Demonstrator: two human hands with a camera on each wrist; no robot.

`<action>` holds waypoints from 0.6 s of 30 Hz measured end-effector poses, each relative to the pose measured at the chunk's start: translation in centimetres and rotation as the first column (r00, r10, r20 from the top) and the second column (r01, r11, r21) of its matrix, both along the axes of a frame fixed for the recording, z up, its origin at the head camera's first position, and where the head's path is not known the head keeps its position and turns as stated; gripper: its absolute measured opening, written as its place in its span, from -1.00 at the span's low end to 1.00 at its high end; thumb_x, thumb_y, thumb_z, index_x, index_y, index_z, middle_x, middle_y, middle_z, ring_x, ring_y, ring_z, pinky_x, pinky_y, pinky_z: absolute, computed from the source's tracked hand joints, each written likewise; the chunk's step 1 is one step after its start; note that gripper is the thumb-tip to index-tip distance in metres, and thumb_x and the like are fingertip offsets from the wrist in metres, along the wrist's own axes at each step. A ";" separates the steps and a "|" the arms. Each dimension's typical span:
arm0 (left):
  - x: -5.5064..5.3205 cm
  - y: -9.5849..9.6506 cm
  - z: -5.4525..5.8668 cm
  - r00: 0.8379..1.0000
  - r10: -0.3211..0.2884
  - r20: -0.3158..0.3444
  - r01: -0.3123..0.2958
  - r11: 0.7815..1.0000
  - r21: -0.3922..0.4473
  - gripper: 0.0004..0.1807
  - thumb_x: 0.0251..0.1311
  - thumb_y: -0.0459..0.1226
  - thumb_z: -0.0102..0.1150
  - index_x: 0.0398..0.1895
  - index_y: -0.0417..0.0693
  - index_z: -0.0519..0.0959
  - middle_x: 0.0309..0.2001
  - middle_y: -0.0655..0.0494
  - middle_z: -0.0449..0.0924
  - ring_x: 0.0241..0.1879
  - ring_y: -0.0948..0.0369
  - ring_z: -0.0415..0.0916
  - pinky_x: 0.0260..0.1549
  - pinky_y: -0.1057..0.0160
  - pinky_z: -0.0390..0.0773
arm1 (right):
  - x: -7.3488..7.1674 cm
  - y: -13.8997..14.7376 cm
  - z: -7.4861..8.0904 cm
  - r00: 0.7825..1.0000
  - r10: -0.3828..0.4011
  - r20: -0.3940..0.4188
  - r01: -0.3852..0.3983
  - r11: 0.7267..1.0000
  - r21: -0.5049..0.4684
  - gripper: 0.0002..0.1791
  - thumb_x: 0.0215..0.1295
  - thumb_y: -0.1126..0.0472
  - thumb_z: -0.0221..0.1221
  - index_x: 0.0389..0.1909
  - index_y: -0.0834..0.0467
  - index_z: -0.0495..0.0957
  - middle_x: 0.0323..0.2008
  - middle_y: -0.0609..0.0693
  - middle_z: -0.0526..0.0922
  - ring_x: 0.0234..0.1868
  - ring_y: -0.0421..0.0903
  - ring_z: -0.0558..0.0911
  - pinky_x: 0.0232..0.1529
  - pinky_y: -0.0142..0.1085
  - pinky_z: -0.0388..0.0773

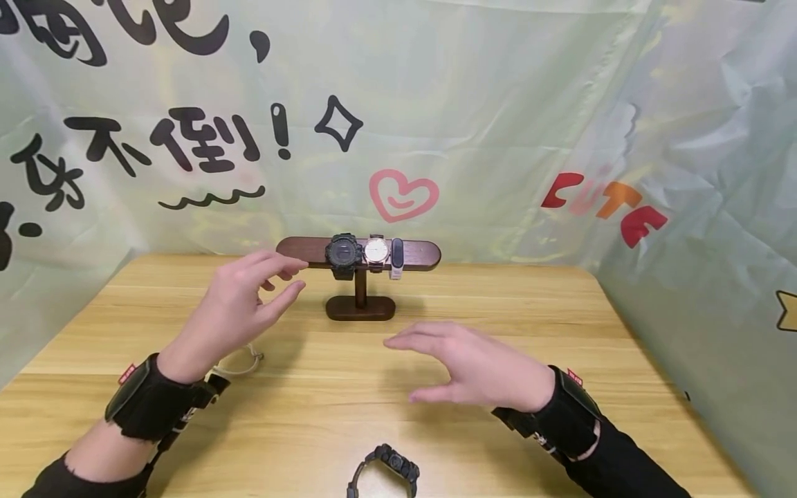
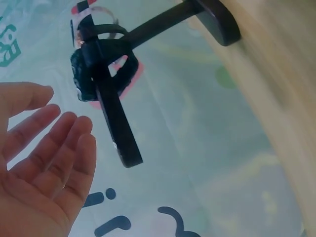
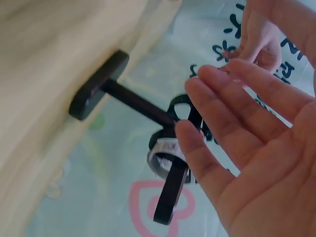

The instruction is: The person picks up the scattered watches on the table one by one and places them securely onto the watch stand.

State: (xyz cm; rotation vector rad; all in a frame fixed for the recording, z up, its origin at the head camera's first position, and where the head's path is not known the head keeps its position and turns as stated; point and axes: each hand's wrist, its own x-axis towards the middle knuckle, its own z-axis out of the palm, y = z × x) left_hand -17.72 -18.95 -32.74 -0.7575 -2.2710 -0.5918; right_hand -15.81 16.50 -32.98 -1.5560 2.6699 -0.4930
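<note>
A dark wooden watch stand [image 1: 361, 308] carries a chunky black digital watch [image 1: 343, 252], a pale-dialled watch [image 1: 376, 250] and a fitness band [image 1: 397, 257] with a white strap, side by side on its bar. My left hand [image 1: 243, 294] hovers near the bar's left end, fingers loosely bent and holding nothing; the left wrist view shows a gap between the fingertips [image 2: 53, 91] and the stand. In front of the stand and to its right, my right hand [image 1: 463, 363] is in the air, fingers extended and empty. Another black watch [image 1: 395, 462] rests on the table at the front, partly cut off.
A thin white loop [image 1: 243, 363] lies on the wooden table [image 1: 529, 304] beside my left wrist, partly hidden by it. Behind the table hangs a pale green printed sheet [image 1: 498, 104], which also runs along the right side. Both wrists wear black straps.
</note>
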 end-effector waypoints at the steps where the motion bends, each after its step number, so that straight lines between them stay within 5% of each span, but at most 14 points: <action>1: 0.1 0.1 0.0 1.000 -0.010 -0.001 0.010 1.000 -0.009 -0.72 0.26 -0.39 0.49 0.02 -0.07 0.78 -0.10 0.10 0.78 -0.27 0.27 0.63 -0.35 0.19 0.72 | 0.2 0.0 -0.1 1.000 0.006 0.024 -0.006 1.000 0.005 -0.27 0.37 -0.09 0.46 0.48 0.04 0.51 0.33 -0.10 0.66 0.36 -0.13 0.64 0.41 -0.14 0.62; 10: 0.6 0.6 0.2 0.986 -0.166 0.007 0.165 0.980 -0.115 -0.71 0.19 -0.40 0.51 -0.02 -0.01 0.77 -0.22 0.17 0.78 -0.37 0.35 0.62 -0.52 0.41 0.56 | 1.5 -0.4 -1.0 0.978 0.101 0.183 -0.114 0.992 0.062 -0.25 0.28 -0.12 0.51 0.44 0.04 0.56 0.32 -0.14 0.67 0.34 -0.24 0.63 0.40 -0.26 0.61; 18: 1.2 1.2 0.2 0.970 -0.236 0.054 0.241 0.960 -0.144 -0.76 0.21 -0.36 0.52 -0.07 0.03 0.79 -0.20 0.26 0.80 -0.30 0.38 0.67 -0.43 0.45 0.57 | 2.5 -1.4 -2.1 0.956 0.165 0.242 -0.196 0.974 0.110 -0.20 0.23 -0.16 0.54 0.46 -0.02 0.54 0.33 -0.20 0.63 0.35 -0.31 0.60 0.38 -0.40 0.57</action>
